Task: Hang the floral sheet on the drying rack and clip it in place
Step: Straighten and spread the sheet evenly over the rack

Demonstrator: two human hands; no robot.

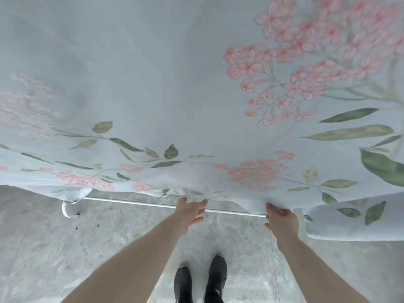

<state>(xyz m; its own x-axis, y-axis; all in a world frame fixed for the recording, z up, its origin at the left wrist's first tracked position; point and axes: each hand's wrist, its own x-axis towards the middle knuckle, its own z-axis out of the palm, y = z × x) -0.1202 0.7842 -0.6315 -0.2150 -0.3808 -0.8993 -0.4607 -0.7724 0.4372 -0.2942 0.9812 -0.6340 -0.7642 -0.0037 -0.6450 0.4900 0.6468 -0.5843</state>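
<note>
The left hand (190, 212) reaches forward with its fingers spread and loosely curled, palm turned toward the right. Its fingertips (204, 202) meet the near hem of the floral sheet (153, 84), but nothing is closed between them, so the hand reads as open and only touching the cloth. The right hand (281, 221) sits a little to the right and slightly nearer. Its fingers are bent and its thumb tip presses the sheet's hem where the fabric dips; it appears to pinch the edge, though the fold hides how firm the hold is.

Between and just behind the two hands runs a thin white rail of the drying rack (135, 202), stretching from a curved end at the left to the right hand, where it disappears behind the fingers. The sheet drapes over the rack and fills the whole upper part of the view: pale blue cloth printed with pink flower clusters and green leaves. At the left its corner hangs down over the rail's curved end. At the right a loose lobe of the sheet hangs lower, just beside the right wrist.

Both bare forearms extend from the bottom corners. Between them, near the bottom edge, stand two black shoes (201, 281) on a mottled grey floor (65, 248).
</note>
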